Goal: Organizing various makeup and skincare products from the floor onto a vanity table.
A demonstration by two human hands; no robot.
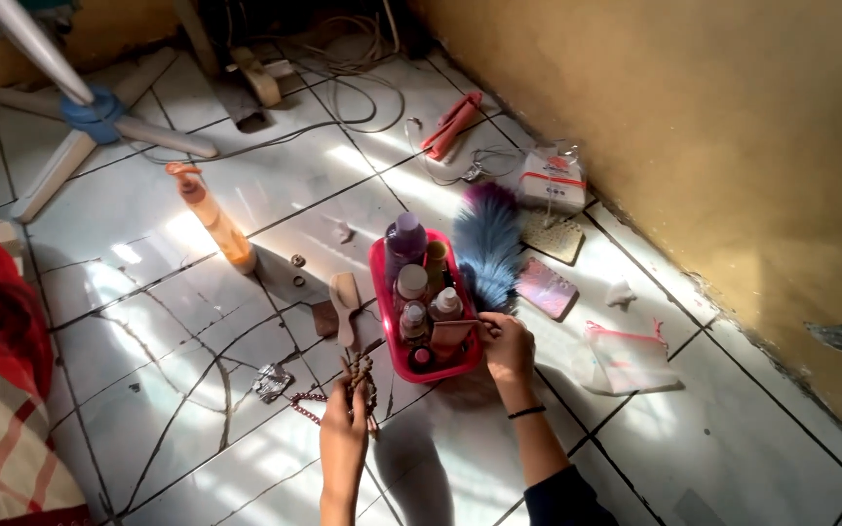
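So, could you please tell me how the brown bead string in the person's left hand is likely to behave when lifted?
The brown bead string would probably hang floppy: it already droops in loops from the left hand. It likely swings and bunches, since part trails on the cracked white tile floor. Against the neighbouring red plastic basket of bottles, it looks light.

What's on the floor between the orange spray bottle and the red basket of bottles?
In the head view, a pale hairbrush lies between the orange spray bottle and the red basket, beside the basket.
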